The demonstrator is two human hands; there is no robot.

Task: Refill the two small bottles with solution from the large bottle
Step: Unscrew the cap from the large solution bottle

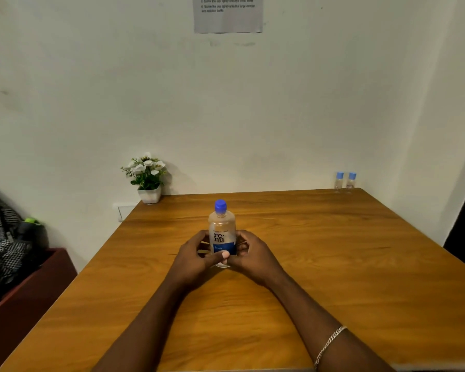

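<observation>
The large bottle (pixel 221 232), clear with a blue cap and a white-and-blue "renu" label, stands upright in the middle of the wooden table (pixel 333 264). My left hand (pixel 196 257) wraps its lower left side, thumb across the front. From the other side my right hand (pixel 255 255) grips the base. Two small clear bottles with light-blue caps, one (pixel 339 180) next to the other (pixel 351 180), stand capped at the table's far right corner against the wall, well away from both hands.
A small white pot of artificial white flowers (pixel 148 178) sits at the table's far left corner. A printed sheet (pixel 228 13) hangs on the wall above. To the left, a dark red bench (pixel 24 291) holds checked fabric and bags.
</observation>
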